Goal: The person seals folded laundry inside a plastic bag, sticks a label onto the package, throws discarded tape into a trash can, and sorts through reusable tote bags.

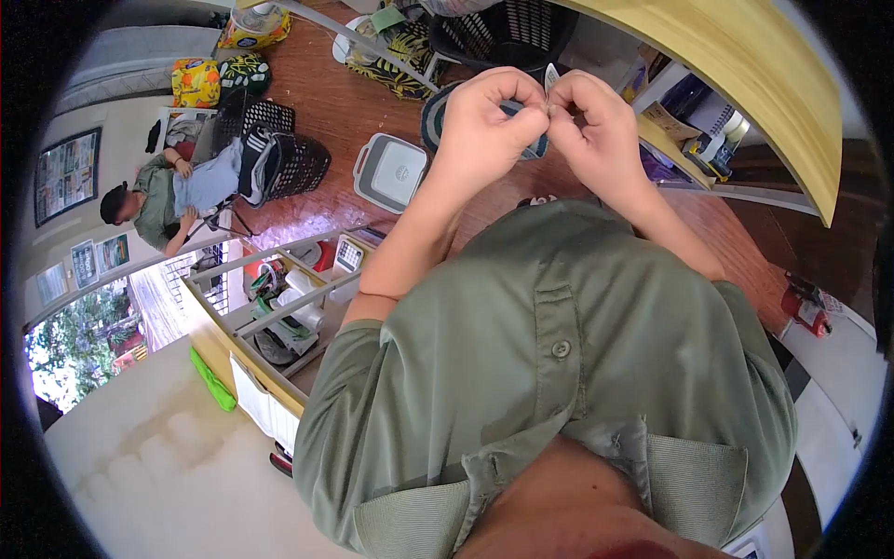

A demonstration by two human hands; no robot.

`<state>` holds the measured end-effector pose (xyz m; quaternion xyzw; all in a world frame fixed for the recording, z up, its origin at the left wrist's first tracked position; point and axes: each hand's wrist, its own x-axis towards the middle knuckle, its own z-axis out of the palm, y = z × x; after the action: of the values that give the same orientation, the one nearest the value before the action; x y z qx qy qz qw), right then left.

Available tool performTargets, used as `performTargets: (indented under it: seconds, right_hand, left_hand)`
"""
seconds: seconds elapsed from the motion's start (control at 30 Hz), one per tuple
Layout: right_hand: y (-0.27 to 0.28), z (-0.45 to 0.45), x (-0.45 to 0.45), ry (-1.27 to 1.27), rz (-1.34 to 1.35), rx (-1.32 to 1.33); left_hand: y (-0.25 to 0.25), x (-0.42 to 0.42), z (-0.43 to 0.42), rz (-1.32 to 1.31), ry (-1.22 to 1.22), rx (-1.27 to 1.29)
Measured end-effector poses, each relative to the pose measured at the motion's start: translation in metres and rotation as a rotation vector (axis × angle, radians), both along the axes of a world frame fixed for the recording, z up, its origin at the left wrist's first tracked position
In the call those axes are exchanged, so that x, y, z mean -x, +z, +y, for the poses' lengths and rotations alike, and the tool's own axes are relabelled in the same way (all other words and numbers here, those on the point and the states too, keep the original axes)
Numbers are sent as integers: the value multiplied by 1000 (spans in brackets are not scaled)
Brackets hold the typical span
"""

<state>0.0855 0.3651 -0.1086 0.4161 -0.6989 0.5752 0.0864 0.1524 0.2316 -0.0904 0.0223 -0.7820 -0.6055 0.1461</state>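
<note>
My left hand [498, 121] and my right hand [593, 121] are raised together near the top centre, fingertips almost touching. Thumb and forefinger are pinched on each hand. Between them a small white tag [551, 74] sticks up beside my right forefinger; whatever else the fingers pinch is too small to make out. Behind and below my hands a round dark teal item [433, 121] shows in part on the floor. To its left lies a grey and white plastic basin [391, 173].
A black basket [503, 37] stands beyond my hands. A wooden-edged shelf [792, 84] curves along the right. At left, a person [154, 200] handles light blue cloth beside dark laundry baskets [298, 168]. A glass-topped cabinet [242, 340] is nearer.
</note>
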Motion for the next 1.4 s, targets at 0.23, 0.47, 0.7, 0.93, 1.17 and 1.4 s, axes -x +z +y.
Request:
performTargets:
  seconds: [0.23, 0.47, 0.7, 0.93, 1.17, 1.4]
  right_hand:
    - [-4, -4, 0, 60, -141, 90]
    - [1, -7, -9, 302, -853, 400]
    - [-7, -8, -6, 207, -776, 341]
    - [-7, -9, -1, 230, -657, 340]
    - [-5, -1, 10, 144, -337, 134]
    - [-6, -2, -3, 252, -875, 409]
  left_hand:
    - [2, 0, 0, 56, 16, 38]
    - [-4, 4, 2, 183, 121, -40]
    - [-9, 4, 4, 298, 177, 82]
    - [-17, 6, 0, 230, 147, -159]
    - [-7, 9, -15, 78, -39, 33]
    - [-20, 6, 9, 137, 147, -234]
